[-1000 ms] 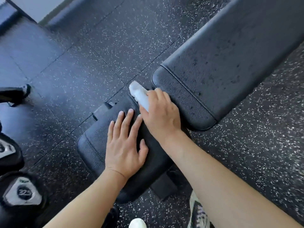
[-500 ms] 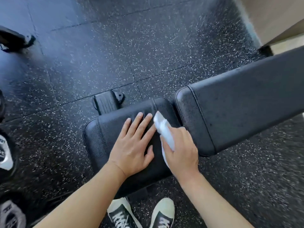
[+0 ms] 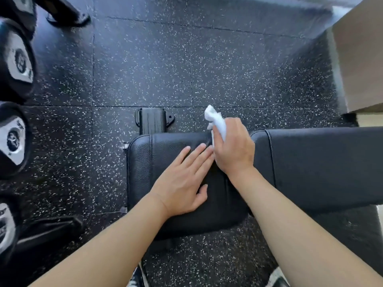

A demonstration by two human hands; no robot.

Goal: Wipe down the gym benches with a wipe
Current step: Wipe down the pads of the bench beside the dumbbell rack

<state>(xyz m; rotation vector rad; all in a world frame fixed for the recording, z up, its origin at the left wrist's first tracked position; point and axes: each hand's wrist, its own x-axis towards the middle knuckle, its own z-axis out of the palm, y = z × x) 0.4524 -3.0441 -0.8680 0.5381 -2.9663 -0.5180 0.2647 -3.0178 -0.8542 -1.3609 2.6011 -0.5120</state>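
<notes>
The white wipe (image 3: 215, 121) is bunched in the right hand (image 3: 233, 149), fingers curled round it, at the far edge of the black bench (image 3: 145, 162) seat. The left hand (image 3: 184, 183) lies flat, fingers straight, on the seat beside it.

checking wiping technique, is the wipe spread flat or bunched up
Bunched up. The white wipe is crumpled in the right hand, one wadded end sticking out above the fingers, not flat on the seat pad.
</notes>
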